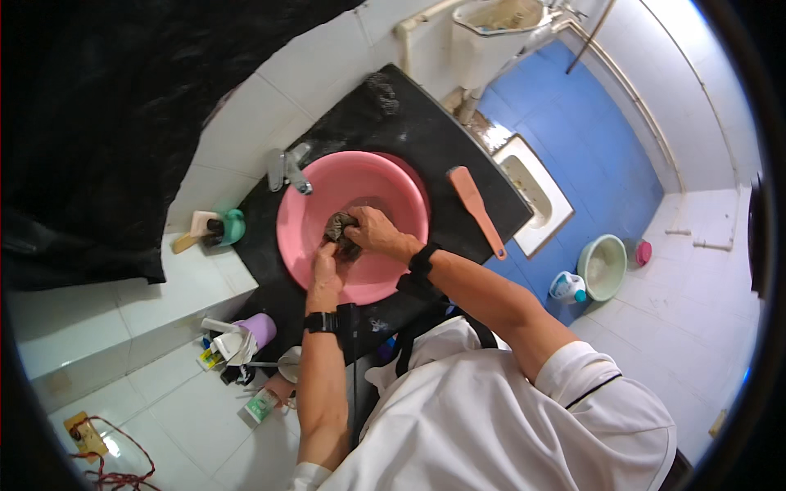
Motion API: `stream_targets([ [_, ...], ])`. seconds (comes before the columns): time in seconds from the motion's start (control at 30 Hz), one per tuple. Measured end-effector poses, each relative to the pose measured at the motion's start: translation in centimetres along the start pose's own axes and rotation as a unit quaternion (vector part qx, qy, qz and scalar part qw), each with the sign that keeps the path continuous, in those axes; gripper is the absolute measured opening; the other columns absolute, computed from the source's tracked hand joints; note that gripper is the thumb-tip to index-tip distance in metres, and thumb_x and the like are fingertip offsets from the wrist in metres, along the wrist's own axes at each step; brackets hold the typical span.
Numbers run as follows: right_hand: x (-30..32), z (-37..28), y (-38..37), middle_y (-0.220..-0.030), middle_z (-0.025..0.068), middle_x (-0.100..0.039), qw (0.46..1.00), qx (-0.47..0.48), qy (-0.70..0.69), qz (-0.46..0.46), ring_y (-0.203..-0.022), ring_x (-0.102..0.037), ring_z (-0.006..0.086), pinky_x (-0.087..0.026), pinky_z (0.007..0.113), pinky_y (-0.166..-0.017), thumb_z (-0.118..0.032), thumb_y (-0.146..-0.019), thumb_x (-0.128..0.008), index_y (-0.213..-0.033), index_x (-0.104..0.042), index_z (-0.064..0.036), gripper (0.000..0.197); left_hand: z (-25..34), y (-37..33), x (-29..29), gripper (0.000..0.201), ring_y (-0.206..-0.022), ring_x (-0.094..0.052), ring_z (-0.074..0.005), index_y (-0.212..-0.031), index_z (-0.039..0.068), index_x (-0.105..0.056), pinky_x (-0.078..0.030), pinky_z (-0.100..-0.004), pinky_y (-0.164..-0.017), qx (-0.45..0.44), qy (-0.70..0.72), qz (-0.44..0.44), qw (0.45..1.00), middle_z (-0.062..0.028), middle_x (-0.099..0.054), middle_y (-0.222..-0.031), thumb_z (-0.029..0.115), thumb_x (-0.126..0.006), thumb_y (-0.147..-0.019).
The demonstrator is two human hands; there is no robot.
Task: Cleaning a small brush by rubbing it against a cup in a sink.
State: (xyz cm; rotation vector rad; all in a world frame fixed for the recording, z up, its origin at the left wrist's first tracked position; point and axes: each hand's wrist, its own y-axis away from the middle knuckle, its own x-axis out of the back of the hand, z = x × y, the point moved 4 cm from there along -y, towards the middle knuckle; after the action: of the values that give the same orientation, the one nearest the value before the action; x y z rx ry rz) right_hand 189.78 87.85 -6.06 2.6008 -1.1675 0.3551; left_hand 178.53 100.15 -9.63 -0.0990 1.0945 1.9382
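Observation:
A round pink basin (288, 214) stands on the black counter, with a little water at its bottom. Over its middle, both hands grip a crumpled grey-brown cloth (336, 224) that looks wet. My left hand (325, 268) pinches the lower end of the cloth, near the basin's front wall. From the right, my right hand (378, 232) has its fingers curled round the upper part. The cloth's underside is hidden by the hands. Behind the basin's left rim is a metal tap (288, 170).
An orange-pink paddle (475, 206) lies on the black counter (340, 110), right of the basin. At left sit a green cup (234, 227) and a purple cup (259, 329) with toiletries. Beyond the counter are a squat toilet (562, 214), a detergent bottle (565, 288) and a pale green basin (621, 268).

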Motion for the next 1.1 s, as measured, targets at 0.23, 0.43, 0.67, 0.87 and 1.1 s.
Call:
stream_targets([
  [0.23,-1.1,3.5,-0.2,-0.123,0.0284,-0.063,0.97,-0.077,0.224,-0.045,-0.108,-0.068,0.0387,-0.059,0.044,-0.088,-0.028,-0.081,-0.076,-0.108,-0.076,-0.0063,0.034,0.8,0.8,4.5,0.046,-0.115,-0.061,-0.0263,-0.13,0.005,-0.06,-0.049,-0.0438,-0.092,0.08,-0.203,0.088,0.972,-0.0122,-0.064,-0.124,0.038,-0.065,-0.098],
  [0.43,-5.5,7.2,0.6,-0.106,0.0279,-0.07,0.979,-0.125,0.153,-0.047,-0.097,-0.07,0.0414,-0.058,0.048,-0.085,-0.028,-0.084,-0.07,-0.097,-0.077,-0.0023,0.029,0.1,-2.0,6.0,0.079,-0.152,-0.023,-0.0338,-0.161,0.008,-0.027,-0.031,-0.0514,-0.115,0.094,-0.331,0.135,0.929,-0.0153,-0.025,-0.167,0.051,-0.055,-0.102],
  [0.67,-6.8,6.2,-0.1,-0.089,0.0285,-0.071,0.987,-0.103,-0.124,0.019,-0.087,-0.07,0.0458,-0.055,0.049,-0.079,-0.016,-0.082,-0.065,-0.091,-0.075,0.003,0.023,-0.3,-2.6,3.4,0.067,-0.133,-0.051,-0.0336,-0.152,0.006,-0.044,-0.041,-0.0448,-0.114,0.18,-0.218,0.016,0.959,-0.0165,-0.049,-0.15,0.053,-0.049,-0.104],
  [0.87,-4.4,-2.1,0.9,-0.09,0.0304,-0.068,0.994,-0.049,-0.099,0.004,-0.086,-0.066,0.0494,-0.051,0.055,-0.077,-0.01,-0.08,-0.065,-0.092,-0.066,0.0061,0.02,3.5,2.0,-2.2,0.066,-0.131,-0.053,-0.0307,-0.148,0.006,-0.047,-0.044,-0.0441,-0.111,0.103,-0.027,-0.093,0.99,-0.0152,-0.054,-0.145,0.055,-0.051,-0.103],
  [1.1,-1.4,-4.1,1.9,-0.127,0.0288,-0.059,0.975,0.164,0.047,0.144,-0.116,-0.057,0.0441,-0.045,0.046,-0.103,-0.023,-0.085,-0.072,-0.12,-0.066,0.0011,0.043,5.1,1.4,-0.7,0.031,-0.101,-0.068,-0.0194,-0.12,0.01,-0.066,-0.056,-0.0341,-0.09,0.022,0.014,-0.001,1.0,-0.0017,-0.07,-0.113,0.035,-0.066,-0.1],
])
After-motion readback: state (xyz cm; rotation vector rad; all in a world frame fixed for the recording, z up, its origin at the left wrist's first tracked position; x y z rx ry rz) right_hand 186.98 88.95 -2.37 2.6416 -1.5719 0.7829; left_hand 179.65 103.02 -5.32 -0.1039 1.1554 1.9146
